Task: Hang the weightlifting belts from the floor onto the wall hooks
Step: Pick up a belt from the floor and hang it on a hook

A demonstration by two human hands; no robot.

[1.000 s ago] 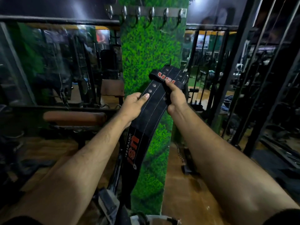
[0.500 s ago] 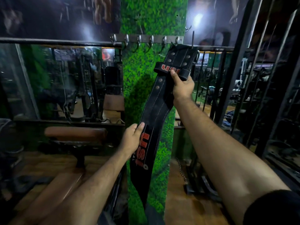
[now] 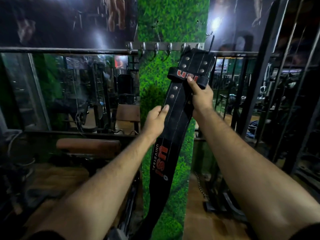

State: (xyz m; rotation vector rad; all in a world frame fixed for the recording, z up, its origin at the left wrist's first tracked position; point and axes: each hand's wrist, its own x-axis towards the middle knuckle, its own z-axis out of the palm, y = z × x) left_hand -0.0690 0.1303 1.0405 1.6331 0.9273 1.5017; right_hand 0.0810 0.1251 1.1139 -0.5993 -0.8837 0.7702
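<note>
Against green turf pillar (image 3: 173, 23), raised right hand (image 3: 201, 97) and left hand (image 3: 155, 119) grip belt (image 3: 176, 118).

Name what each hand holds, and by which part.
Both hold the black weightlifting belt: right hand grips just under its keeper loop near the buckle end; left hand holds the left edge mid-strap.

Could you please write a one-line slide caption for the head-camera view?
Right hand and left hand raise a black weightlifting belt to the hook rack.
</note>
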